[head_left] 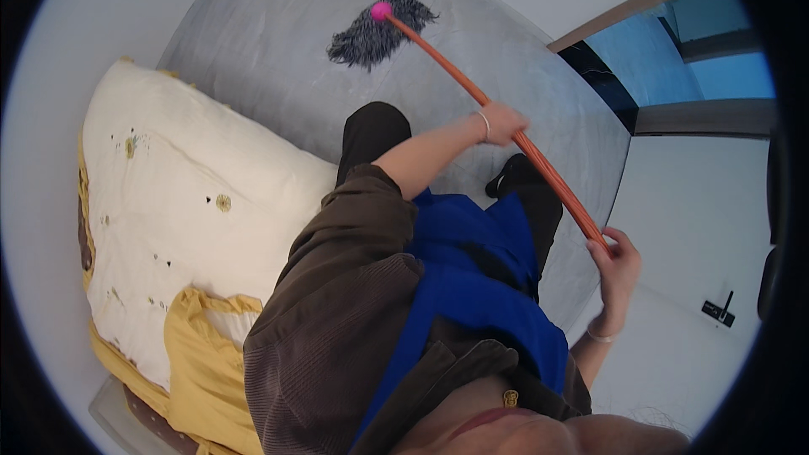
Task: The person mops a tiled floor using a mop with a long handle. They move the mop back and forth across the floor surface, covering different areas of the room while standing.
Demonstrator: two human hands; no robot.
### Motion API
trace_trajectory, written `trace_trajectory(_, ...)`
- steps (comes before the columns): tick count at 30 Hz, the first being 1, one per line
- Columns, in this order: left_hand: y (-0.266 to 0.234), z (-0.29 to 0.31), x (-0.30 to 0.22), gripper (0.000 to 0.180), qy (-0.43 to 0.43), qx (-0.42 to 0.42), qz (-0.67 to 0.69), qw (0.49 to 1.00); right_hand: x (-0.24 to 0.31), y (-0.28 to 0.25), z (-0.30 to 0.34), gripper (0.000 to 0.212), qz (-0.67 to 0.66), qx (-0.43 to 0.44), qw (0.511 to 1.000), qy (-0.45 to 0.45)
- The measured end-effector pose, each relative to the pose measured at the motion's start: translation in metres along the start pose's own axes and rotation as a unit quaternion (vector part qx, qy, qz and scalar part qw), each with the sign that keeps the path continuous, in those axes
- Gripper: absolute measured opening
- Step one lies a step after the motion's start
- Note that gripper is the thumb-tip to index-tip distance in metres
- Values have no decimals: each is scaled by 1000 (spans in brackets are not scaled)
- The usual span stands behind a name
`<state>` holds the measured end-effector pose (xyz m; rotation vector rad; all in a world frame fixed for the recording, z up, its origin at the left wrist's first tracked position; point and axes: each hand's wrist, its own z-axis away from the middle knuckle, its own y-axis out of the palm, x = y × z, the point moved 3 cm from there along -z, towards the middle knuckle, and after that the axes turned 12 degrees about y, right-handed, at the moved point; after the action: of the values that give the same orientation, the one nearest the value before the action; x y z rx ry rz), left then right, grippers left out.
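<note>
A mop stretches diagonally in front of me, with an orange-red handle (552, 173), a round pink joint (381, 11) and a head of dark grey strands (362, 42). The strands lie spread on the grey floor at the far side. My left hand (504, 123) is closed around the middle of the handle. Near the handle's upper end, my right hand (618, 263) grips it with the thumb and fingers curled about it. A light bracelet circles each wrist.
On the left stands a bed with a cream, flower-dotted cover (202, 177); bunched yellow fabric (198, 354) lies at its near part. The grey floor (270, 42) meets white walls. A wood-framed opening (674, 34) is at the far right, and a black handle (719, 311) sits on a white surface.
</note>
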<state>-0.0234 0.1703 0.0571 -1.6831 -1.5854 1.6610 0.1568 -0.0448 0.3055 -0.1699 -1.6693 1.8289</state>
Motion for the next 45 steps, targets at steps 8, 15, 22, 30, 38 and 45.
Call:
trace_trajectory(8, -41, 107, 110, 16, -146, -14, -79, 986, 95, 128, 1, 41, 21, 16, 965, -259)
trace_trajectory(15, -84, 156, 116, 14, -186, -87, -120, 971, 147, 123, -8, 39, 34, 23, 932, -361)
trace_trajectory(22, -89, 205, 99, 12, -242, -156, -125, 949, 161, 129, -15, 38, 72, 70, 911, -401)
trace_trajectory(30, -82, 244, 56, 11, -318, -194, -154, 915, 163, 121, -8, 37, 117, 100, 879, -451)
trace_trajectory(38, -83, 240, 22, 7, -321, -177, -159, 917, 137, 105, 13, 40, 135, 83, 877, -453)
trace_trajectory(45, -71, 174, 8, 10, -302, -99, -157, 935, 91, 63, -3, 47, 128, 46, 911, -390)
